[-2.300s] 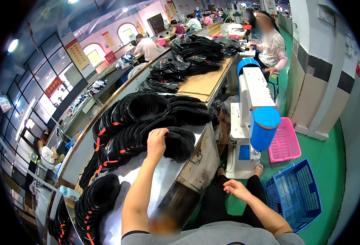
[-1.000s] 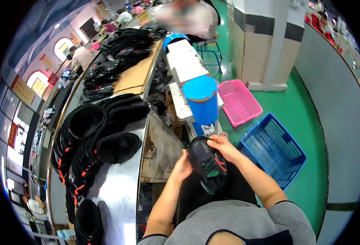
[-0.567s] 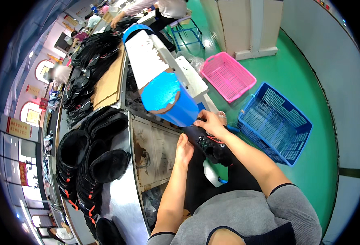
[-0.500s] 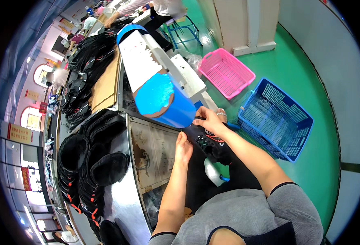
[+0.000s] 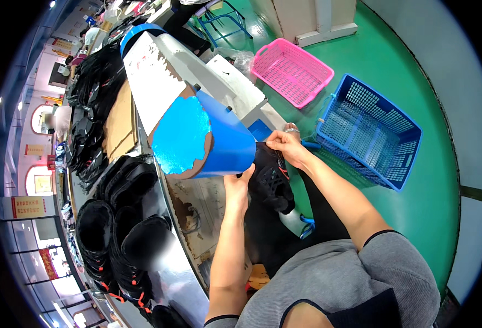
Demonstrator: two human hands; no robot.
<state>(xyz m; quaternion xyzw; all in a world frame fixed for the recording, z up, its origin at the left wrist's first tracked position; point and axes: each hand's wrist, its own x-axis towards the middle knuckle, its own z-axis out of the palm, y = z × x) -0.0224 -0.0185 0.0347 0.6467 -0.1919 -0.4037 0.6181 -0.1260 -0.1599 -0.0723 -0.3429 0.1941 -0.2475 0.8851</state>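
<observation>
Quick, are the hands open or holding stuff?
Left hand: by the black shoe upper; partly hidden, can't tell.
Right hand: closed, pinching the black shoe upper.

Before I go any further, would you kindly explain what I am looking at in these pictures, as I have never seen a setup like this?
There is no robot here: these are a person's bare hands, seen from above by a wide fisheye camera worn on the head, which is why straight edges bend. The right hand pinches the edge of a black shoe upper. The left hand is at its other side, its fingers partly hidden by the white-and-blue machine. On the metal bench to the left lie stacks of similar black pieces with orange-red details. A pink basket and a blue basket stand on the green floor.
</observation>
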